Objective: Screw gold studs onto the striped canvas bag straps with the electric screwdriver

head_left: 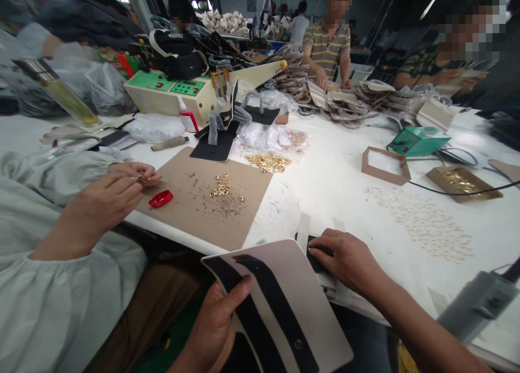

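My left hand point(221, 319) grips a light grey panel point(284, 264) with black straps across it, the thumb lying on top. The panel is tilted over the table's front edge. My right hand point(345, 253) is at the table edge just right of the panel, its thumb and fingers pinched together on a small black piece point(314, 253). A tiny gold-coloured spot shows at the fingertips; what exactly they hold is too small to name. Pale strips point(303, 226) lie beside the black piece.
At left, a co-worker's hands point(138, 175) hold small gold parts over a brown board point(252, 199) bearing gold rings and a red dish point(161, 199). Behind stand a green-topped machine point(174, 88) and a red bottle point(187, 117). Cardboard boxes point(385, 166), a cable and a grey device point(479, 305) are right.
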Motion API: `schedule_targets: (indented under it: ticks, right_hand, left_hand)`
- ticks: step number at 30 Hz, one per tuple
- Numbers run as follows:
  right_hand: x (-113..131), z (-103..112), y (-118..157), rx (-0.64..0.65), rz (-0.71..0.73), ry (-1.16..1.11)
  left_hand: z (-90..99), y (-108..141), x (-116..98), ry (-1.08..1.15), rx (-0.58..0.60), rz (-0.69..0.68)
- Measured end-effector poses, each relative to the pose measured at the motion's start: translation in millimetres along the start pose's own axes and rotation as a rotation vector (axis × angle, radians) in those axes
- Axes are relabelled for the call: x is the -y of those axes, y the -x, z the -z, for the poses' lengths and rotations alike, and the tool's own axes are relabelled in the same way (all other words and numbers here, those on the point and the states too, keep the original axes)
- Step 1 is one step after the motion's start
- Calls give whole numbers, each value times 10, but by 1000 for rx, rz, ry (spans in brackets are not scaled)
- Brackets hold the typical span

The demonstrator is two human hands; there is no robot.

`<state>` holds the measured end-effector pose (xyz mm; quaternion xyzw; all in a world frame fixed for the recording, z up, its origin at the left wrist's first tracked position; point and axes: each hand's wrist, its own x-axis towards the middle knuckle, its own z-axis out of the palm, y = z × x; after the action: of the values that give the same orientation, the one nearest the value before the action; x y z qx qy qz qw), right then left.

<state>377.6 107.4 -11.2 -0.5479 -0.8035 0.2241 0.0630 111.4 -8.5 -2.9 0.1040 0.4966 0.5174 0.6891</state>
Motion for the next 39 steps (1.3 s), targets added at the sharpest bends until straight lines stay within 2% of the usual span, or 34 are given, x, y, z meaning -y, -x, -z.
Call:
schedule_targets:
  ticks: [3, 7, 13, 16, 23, 28, 36, 39]
  right_hand:
    - [96, 13, 14, 31, -60, 128]
    - [147, 6, 50, 26, -97, 161]
    - [14, -100, 85, -55, -53, 37]
    - [-22, -138, 108, -101, -21, -23]
    - [-53, -120, 150, -123, 38, -198]
    - [-94, -112, 165, -136, 13, -263]
    - [-108, -161, 208, -222, 46, -274]
    - [-115, -209, 161, -237, 34, -222]
  left_hand:
    - [-7, -2, -10, 6, 3, 8]
    - [-9, 12, -21, 9, 5, 22]
    - [2, 92, -39, 6, 0, 4]
    - [-21, 157, -55, -5, -1, -46]
    - [-29, 352, -66, -74, -25, -162]
    - [49, 467, -86, -96, -36, -168]
    - [10, 537, -151, -189, -30, -282]
    - [-2, 577, -119, -204, -21, -273]
